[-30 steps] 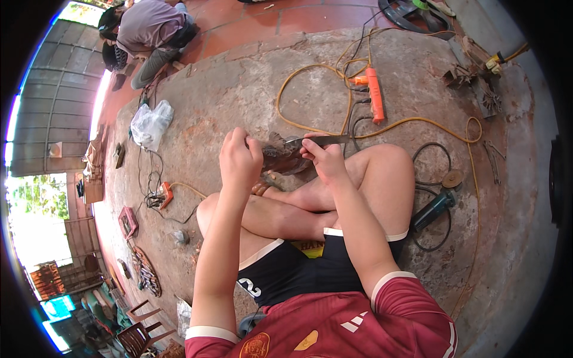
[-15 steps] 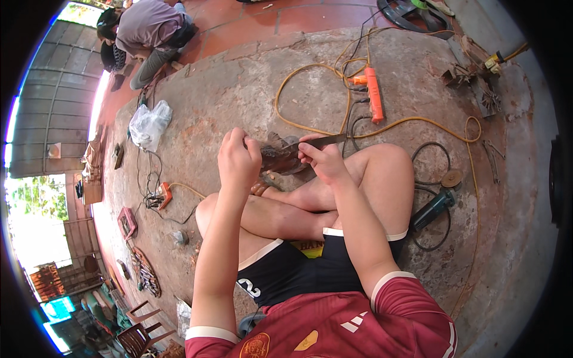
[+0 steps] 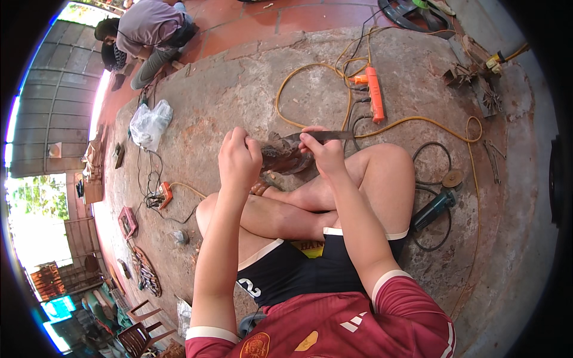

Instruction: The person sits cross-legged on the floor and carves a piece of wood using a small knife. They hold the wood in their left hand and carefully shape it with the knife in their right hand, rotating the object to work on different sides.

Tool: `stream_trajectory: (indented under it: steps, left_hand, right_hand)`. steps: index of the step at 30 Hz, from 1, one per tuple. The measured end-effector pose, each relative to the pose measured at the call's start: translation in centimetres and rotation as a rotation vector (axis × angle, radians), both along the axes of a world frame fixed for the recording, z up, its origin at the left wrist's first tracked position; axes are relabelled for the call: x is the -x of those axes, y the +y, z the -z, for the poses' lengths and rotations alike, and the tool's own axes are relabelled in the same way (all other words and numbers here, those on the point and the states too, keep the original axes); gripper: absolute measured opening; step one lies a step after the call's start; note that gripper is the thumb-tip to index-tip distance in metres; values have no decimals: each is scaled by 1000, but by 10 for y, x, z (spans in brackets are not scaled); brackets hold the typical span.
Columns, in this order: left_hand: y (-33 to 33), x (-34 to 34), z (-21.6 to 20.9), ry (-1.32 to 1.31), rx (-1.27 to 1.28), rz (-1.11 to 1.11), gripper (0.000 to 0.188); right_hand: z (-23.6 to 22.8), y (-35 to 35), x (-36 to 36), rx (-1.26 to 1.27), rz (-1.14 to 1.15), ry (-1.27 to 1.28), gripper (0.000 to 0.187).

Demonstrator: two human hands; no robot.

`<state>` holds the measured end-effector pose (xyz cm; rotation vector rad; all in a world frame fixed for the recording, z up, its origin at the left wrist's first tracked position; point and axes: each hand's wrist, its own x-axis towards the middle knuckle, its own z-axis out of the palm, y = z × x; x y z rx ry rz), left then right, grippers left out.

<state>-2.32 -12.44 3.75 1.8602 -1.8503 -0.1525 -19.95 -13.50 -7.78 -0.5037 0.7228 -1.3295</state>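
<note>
A dark, knobbly carved piece that looks like wood is in front of my crossed legs, close above my feet. My right hand pinches a thin, flat dark strip, its free end sticking out to the right. The strip runs leftward along the upper side of the carved piece; whether it is a file or an abrasive strip I cannot tell. My left hand is closed at the piece's left end. Its fingers are curled, and what they grip is hidden behind them.
An orange power strip with a looping yellow cord lies ahead right. A dark green power tool rests beside my right knee. To the left are a white plastic bag and tangled cables. Another person crouches at the far left.
My right hand and the strip have shifted slightly right and up. The strip sits more level over the carved piece. My left hand has barely moved.
</note>
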Motion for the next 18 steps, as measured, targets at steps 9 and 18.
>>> stream_trajectory:
  steps: [9,18]
  left_hand:
    - [0,3,-2,12,13,9,15]
    - [5,0,-11,28,-62,141,13]
  right_hand:
    - [1,-1,0,-42,14,15,16]
    - [-13,-6,7,103,-107,183,14]
